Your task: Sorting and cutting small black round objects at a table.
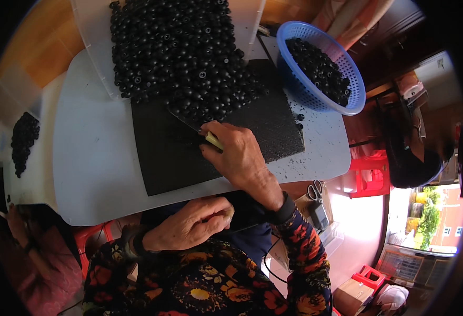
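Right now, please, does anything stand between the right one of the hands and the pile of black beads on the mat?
Nothing visible blocks the right hand. Only the yellow-handled tool it grips comes between, its thin blade pointing to the black beads. The blue basket stands off to the right.

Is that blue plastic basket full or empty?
Partly full: small black pieces lie heaped inside the blue plastic basket, with bare perforated wall showing above them.

I see free tabletop (92, 145) left of the black mat (176, 163); beads (181, 58) block its far side, a basket (301, 76) its far-right corner.
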A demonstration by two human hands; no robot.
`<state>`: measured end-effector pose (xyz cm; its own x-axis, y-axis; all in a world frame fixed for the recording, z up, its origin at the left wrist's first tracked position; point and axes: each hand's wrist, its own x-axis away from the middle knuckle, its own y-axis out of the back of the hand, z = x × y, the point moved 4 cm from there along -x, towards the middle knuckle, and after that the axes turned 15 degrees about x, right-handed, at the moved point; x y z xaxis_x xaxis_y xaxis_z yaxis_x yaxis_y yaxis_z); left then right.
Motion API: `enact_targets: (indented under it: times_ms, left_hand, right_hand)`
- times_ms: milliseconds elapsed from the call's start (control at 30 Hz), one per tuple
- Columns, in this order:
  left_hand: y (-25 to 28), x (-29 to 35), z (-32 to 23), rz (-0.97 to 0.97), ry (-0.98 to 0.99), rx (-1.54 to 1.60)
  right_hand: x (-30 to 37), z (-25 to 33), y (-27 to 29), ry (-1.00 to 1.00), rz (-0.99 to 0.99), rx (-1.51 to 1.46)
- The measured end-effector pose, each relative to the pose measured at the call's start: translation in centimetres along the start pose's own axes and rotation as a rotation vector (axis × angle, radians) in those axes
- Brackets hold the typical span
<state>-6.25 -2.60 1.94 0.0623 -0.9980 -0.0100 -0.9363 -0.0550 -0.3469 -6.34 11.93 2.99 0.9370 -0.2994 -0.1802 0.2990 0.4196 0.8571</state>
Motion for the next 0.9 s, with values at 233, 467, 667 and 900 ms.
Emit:
enact_targets:
  times_ms: [233,467,667,900]
  left_hand:
    - [1.2,0.1,1.0,-0.088,0.053,0.086]
    - [2.1,-0.4,1.2,-0.217,0.017,0.151]
    - [1.7,-1.5,1.2,-0.342,0.037,0.41]
    - [0.7,-2.8,1.2,-0.372,0.026,0.517]
  right_hand:
    - [0.0,-0.2,-1.1,-0.014,-0.011,-0.018]
    - [2.6,-0.7,1.9,-0.253,0.144,-0.389]
    - [5.9,-0.6,2.6,-0.094,0.01,-0.556]
    - [8.6,-1.0,2.0,-0.112,-0.161,-0.632]
